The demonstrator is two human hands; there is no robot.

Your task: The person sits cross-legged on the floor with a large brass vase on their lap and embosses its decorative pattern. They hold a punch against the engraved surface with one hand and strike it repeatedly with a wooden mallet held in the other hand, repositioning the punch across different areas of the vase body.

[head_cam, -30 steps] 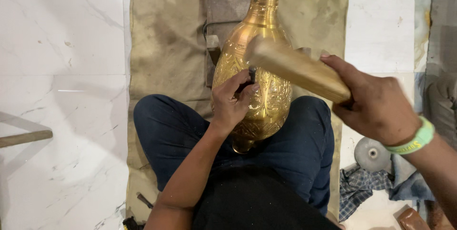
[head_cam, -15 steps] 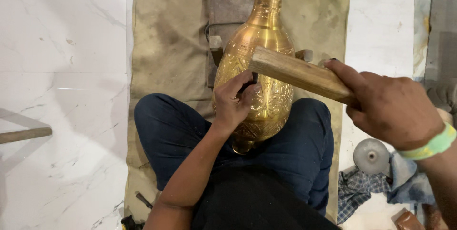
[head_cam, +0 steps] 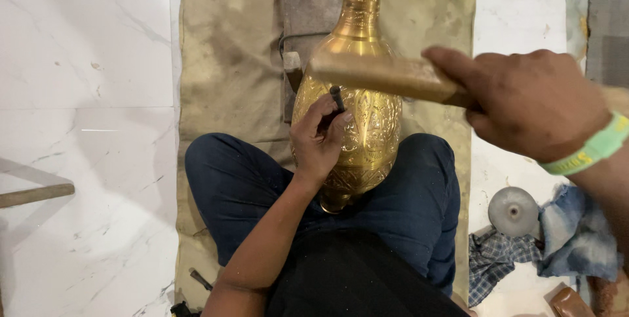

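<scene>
A golden brass vase [head_cam: 373, 120] with engraved patterns lies between my knees, its long neck pointing away from me. My left hand [head_cam: 318, 140] rests on the vase's belly and pinches a small dark chisel [head_cam: 337, 98] upright against the metal. My right hand [head_cam: 531, 104], with a green wristband, grips a wooden mallet [head_cam: 380, 74] whose head hovers just above the chisel's top.
A tan cloth mat [head_cam: 229, 81] covers the white marble floor [head_cam: 85, 127] under me. A grey stone block [head_cam: 304, 9] lies beneath the vase neck. A round metal disc [head_cam: 513, 211] and checked blue cloths [head_cam: 557, 245] sit at right; a wooden stick [head_cam: 36, 194] at left.
My right hand swung the mallet from a raised, tilted position to level just over the chisel. The left hand and vase stayed put.
</scene>
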